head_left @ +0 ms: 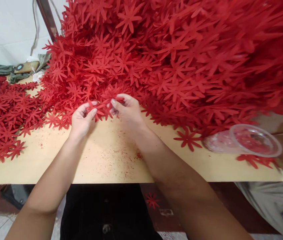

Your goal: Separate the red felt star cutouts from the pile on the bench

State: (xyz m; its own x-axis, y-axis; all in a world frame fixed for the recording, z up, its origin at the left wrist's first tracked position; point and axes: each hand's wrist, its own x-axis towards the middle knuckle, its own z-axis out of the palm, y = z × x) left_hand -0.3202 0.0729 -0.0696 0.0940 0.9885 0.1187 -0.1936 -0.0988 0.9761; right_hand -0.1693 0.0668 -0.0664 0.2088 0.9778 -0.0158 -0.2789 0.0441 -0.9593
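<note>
Red petals (101,108) are held right at the front of the great heap of red flowers (156,66), pinched between thumb and fingers by the left hand (81,120) on one side and by the right hand (129,109) on the other; whether one flower or two is gripped cannot be told. Below, the pale tabletop (94,150) is sprinkled with red specks (126,174), and off right, a clear tub (218,141) is flanked by loose flowers (188,139).

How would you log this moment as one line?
left hand: pinching red petals | right hand: pinching red petals | red flower pile: beyond hands | clear tub: tabletop, right side
</note>
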